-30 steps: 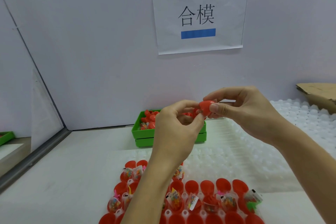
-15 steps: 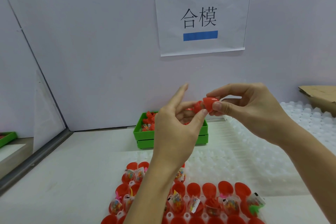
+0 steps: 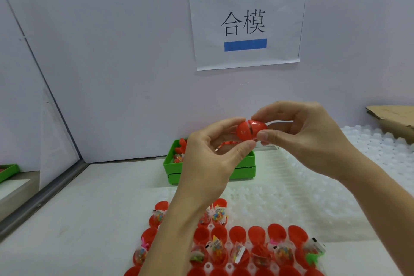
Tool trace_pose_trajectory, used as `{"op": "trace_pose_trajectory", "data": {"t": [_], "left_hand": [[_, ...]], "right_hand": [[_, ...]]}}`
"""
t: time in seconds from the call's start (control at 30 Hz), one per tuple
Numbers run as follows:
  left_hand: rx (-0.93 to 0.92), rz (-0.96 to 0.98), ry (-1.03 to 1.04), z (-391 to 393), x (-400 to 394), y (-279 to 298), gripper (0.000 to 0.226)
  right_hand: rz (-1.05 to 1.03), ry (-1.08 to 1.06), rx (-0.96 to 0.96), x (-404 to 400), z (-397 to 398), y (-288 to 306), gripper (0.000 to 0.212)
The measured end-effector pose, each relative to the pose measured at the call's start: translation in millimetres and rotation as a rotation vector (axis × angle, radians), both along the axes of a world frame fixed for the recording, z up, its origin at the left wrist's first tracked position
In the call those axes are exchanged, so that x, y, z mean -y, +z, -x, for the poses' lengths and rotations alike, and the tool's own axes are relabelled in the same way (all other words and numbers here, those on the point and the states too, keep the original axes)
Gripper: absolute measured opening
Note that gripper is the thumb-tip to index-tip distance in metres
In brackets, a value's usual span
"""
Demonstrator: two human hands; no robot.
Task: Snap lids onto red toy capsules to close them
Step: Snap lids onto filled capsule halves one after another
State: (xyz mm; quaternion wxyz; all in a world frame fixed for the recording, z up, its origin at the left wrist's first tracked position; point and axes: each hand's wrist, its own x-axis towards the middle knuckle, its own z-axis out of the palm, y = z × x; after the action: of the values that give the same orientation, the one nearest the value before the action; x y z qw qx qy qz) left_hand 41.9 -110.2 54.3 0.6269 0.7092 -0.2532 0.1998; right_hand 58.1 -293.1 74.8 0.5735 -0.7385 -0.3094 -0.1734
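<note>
At frame centre, left hand (image 3: 208,161) and right hand (image 3: 307,139) both pinch one red capsule (image 3: 251,130) above the tray of open capsules (image 3: 257,251) at lower centre.

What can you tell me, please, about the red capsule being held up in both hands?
The red capsule is a glossy, egg-shaped plastic shell lying on its side in the air above the green bin. Its two halves meet at a visible seam. The left hand pinches its left half, and the right hand pinches its right half between thumb and fingertips.
</note>
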Motion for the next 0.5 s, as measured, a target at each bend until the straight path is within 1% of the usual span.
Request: {"op": "trace_pose_trajectory", "data": {"t": [0.13, 0.27, 0.33, 0.4, 0.5], "left_hand": [[0.009, -0.010, 0.064, -1.0, 0.5, -1.0, 0.030], [0.034, -0.049, 0.071, 0.0, -0.4, -1.4, 0.032], [0.058, -0.060, 0.058, 1.5, -1.0, -0.2, 0.035], [0.070, -0.030, 0.045, 2.7, 0.7, 1.0, 0.031], [0.046, 0.084, 0.073, 2.5, 7.4, 0.6, 0.019]], "right_hand": [[-0.017, -0.018, 0.027, -2.2, -1.8, -1.6, 0.022], [-0.028, -0.020, 0.076, -2.8, -0.7, -1.5, 0.030], [-0.040, -0.004, 0.085, -3.5, -0.3, -1.6, 0.030], [-0.041, -0.006, 0.100, -4.0, -0.3, -2.1, 0.028], [-0.038, -0.011, 0.119, -3.5, -0.1, -2.2, 0.027]]}}
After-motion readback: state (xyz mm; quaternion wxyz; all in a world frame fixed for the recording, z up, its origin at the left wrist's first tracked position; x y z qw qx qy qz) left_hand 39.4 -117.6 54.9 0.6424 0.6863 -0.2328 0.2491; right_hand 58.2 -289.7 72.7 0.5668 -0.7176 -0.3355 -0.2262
